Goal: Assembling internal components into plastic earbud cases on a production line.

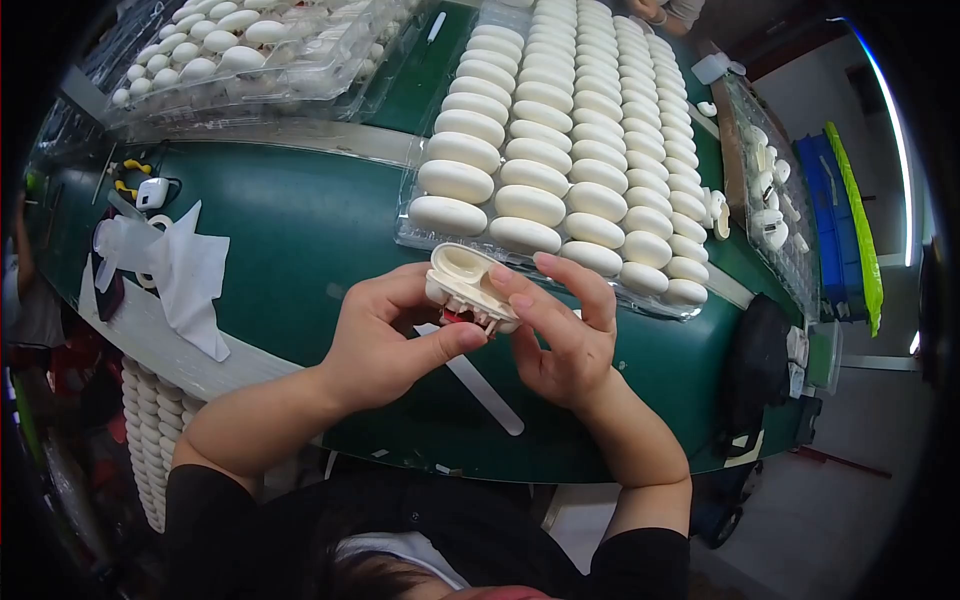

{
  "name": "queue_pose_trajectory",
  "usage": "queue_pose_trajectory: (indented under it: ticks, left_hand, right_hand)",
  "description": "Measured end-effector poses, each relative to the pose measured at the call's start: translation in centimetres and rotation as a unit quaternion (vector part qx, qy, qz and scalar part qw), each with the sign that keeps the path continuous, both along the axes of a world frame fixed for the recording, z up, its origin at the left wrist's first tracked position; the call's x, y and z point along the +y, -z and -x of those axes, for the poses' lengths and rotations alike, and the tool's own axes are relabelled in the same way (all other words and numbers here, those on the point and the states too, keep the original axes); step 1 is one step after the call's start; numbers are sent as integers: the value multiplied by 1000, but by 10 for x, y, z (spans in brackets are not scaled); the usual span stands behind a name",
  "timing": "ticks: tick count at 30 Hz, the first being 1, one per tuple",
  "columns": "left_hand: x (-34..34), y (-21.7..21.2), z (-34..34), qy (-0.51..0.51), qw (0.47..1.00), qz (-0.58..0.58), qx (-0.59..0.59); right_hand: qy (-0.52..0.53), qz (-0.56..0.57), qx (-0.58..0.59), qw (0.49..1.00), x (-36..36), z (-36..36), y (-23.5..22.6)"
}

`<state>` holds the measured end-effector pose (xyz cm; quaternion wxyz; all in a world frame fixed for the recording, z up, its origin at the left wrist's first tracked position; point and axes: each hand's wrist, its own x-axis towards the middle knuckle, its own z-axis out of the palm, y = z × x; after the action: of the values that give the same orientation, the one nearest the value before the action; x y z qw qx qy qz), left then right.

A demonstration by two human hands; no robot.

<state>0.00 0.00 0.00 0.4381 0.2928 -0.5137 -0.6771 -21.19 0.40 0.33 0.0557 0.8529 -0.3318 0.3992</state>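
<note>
Casing, oval and cream, is hovering above the green counter, the left grip pinching its left end while the right grip is clasping its right, both apparently assembling or checking it, the next move probably calling for steady pressure.

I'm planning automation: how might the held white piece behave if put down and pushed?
The white piece probably feels stiff, given its crisp moulded edges. It may rock, since thin parts jut below; those could be fragile.
</note>
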Motion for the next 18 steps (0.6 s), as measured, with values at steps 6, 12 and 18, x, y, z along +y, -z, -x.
queue_pose_trajectory:
  ticks: [6,12,18]
  left_hand:
    - [2,0,0,-12,999,-17,29]
    - [-3,-4,0,-66,997,23,44]
    - [-2,-7,-5,-71,995,23,64]
  right_hand:
    - [26,33,20,999,-3,-2,-1]
    - [3,-21,-153,988,-1,-5,-11]
    - [96,-220,-123,963,17,5,-37]
